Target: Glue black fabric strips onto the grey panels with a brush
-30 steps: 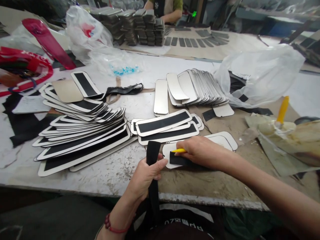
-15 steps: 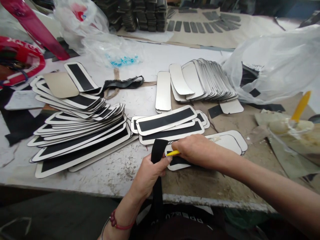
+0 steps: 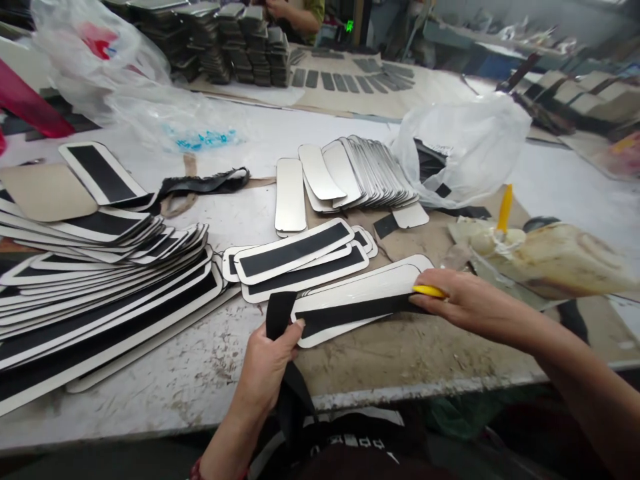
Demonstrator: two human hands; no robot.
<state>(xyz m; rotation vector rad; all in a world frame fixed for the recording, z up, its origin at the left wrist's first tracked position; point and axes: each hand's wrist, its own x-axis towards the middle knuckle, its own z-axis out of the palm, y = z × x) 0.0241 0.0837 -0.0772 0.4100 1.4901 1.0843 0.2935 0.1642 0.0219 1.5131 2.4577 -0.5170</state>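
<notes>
My left hand point(image 3: 270, 360) pinches a black strip point(image 3: 350, 315) at the left end of a white rounded panel point(image 3: 320, 337); the rest of the strip loops up and hangs below the hand. My right hand point(image 3: 453, 297) grips the strip's other end at the panel's right side, with a yellow tool point(image 3: 430, 291) between its fingers. Between my hands the strip lies stretched along the panel. Just behind, white panels with black centres point(image 3: 295, 252) overlap one another.
Stacked black-centred panels point(image 3: 115, 293) fill the left. Plain white panels point(image 3: 370, 173) stand in a row behind. A plastic bag point(image 3: 465, 143) and a glue bag point(image 3: 565, 260) with a yellow handle point(image 3: 505, 208) are at right. Another person's arm point(image 3: 295, 15) shows at the back.
My right hand has moved right with the strip's end, away from my left hand, so the strip now spans the panel. The view has shifted right, showing more of the room.
</notes>
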